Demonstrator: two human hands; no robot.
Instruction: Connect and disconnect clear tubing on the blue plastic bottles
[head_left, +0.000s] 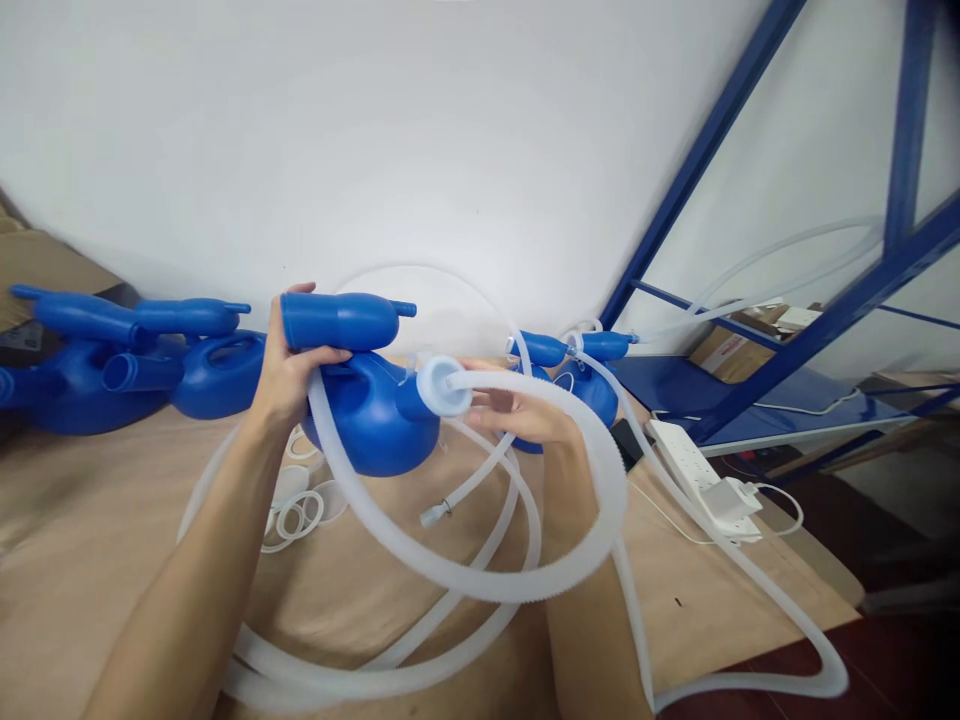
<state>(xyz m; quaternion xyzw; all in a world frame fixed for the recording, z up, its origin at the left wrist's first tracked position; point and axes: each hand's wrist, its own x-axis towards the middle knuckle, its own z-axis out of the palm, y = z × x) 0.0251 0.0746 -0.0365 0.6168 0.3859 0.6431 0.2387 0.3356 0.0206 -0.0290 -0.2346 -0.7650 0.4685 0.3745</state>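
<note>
Blue jug [382, 430] sits between both hands, left hand [285, 375] gripping the blue sleeve [345, 322], right hand [521, 415] fingering the white cap [442, 388]; the looping hose [517, 585] could drag the cap crooked.

Both forearms [187, 560] reach forward, the left hand [294, 360] gripping, the right hand [521, 412] turned inward.

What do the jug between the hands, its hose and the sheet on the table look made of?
Jug: probably moulded plastic, opaque blue with soft highlights.
Hose: likely flexible plastic, cloudy white, finely ribbed, bending in smooth loops.
Sheet: possibly brown paper, dull and faintly creased; the look leaves this open.
</note>
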